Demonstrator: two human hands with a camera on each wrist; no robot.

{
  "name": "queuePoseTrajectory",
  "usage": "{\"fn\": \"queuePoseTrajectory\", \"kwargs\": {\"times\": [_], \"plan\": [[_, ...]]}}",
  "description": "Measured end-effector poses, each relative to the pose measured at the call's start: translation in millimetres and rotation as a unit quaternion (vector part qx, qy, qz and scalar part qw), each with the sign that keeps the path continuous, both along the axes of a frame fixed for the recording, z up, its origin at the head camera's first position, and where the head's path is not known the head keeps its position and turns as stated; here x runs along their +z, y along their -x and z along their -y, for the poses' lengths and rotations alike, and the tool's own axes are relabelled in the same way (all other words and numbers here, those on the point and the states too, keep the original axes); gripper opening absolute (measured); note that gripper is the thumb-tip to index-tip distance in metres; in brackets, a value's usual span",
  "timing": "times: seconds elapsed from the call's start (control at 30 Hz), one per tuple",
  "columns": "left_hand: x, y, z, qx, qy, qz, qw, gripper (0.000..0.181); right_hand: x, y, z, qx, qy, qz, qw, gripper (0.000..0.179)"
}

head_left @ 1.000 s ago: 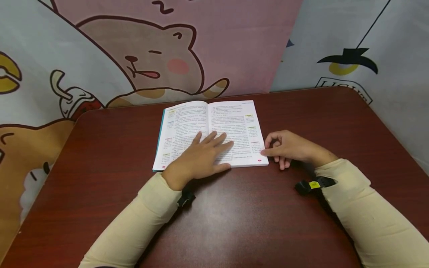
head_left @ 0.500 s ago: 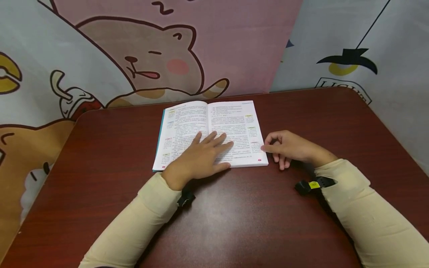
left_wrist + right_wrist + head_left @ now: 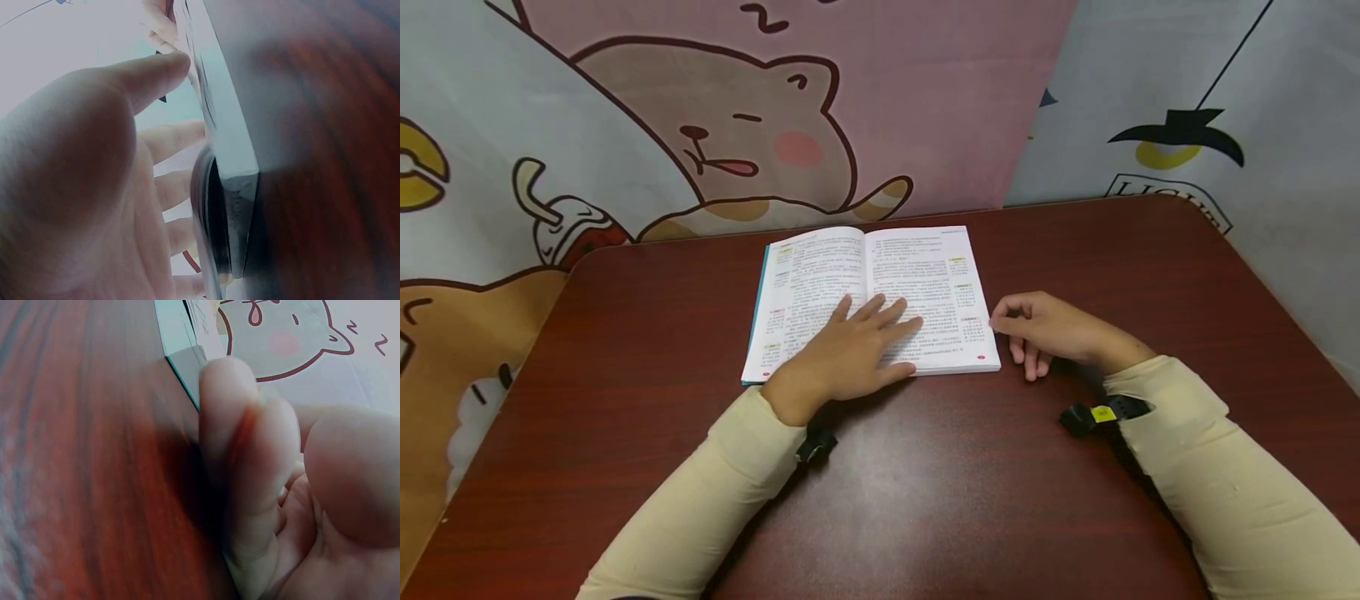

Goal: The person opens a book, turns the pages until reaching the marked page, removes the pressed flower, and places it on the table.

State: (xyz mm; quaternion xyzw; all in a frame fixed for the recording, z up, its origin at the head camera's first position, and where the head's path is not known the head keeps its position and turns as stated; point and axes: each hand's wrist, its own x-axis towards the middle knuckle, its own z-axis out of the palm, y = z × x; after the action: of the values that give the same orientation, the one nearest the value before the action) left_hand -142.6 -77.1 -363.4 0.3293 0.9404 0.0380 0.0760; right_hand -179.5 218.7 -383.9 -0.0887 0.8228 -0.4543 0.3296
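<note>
In my head view, 1 book [image 3: 917,271] lies face up on the table [image 3: 925,483], its top just beside the table's far edge, spread at 2 printed pages. I read the left hand [image 3: 842,358] as extended: palm down, fingers spread, laid across the lower part of both pages, gripping nothing. I read the right hand [image 3: 1056,329] as partly curled, at the right-hand edge of the book. Its thumb and index finger come together at that edge; even with my right wrist view, I cannot tell whether they pinch a page. I register 1 black device [image 3: 816,447] below the left cuff [image 3: 752,437] and 1 black strap unit [image 3: 1077,419] with a yellow label [image 3: 1103,413] at the right cuff [image 3: 1168,392].
</note>
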Motion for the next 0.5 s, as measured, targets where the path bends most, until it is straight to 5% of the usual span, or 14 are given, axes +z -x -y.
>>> {"fn": "queuePoseTrajectory", "kwargs": {"times": [0.5], "plan": [[-0.2, 2.0, -2.4, -0.016, -0.013, -0.017, 0.9996, 0.05, -0.1, 0.3, -2.1, -0.002, 0.032, 0.027, 0.9991, 0.031]]}}
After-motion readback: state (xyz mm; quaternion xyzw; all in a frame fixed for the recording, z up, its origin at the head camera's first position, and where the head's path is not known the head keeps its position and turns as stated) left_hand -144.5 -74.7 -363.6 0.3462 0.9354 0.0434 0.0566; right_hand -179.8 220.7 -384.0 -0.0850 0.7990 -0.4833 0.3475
